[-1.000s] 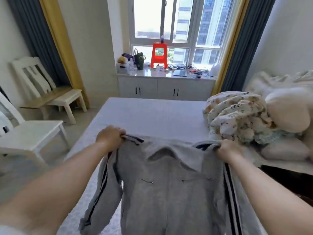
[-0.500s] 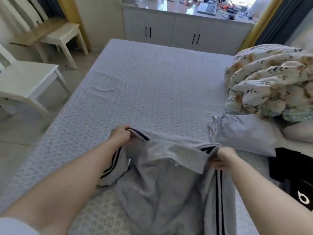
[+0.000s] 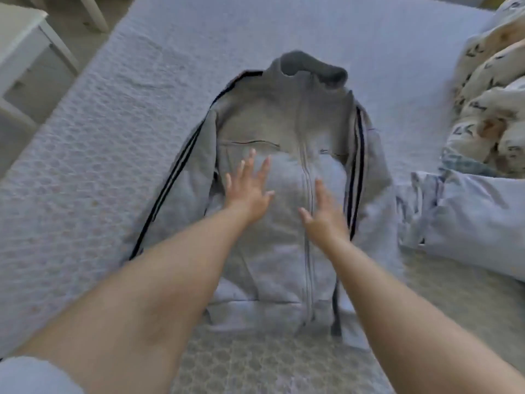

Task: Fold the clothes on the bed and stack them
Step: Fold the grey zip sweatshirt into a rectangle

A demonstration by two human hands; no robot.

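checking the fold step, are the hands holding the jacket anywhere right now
Nothing is held. The left hand and right hand are open with straight fingers over the front of the grey zip jacket, which lies spread on the bed.

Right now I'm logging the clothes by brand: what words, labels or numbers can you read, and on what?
None can be read.
The grey zip-up jacket with dark sleeve stripes, spread on the pale textured bed cover, shows no legible logo, tag or number; the frame is blurred.
The cream patterned quilt carries small dark marks, a print rather than letters.
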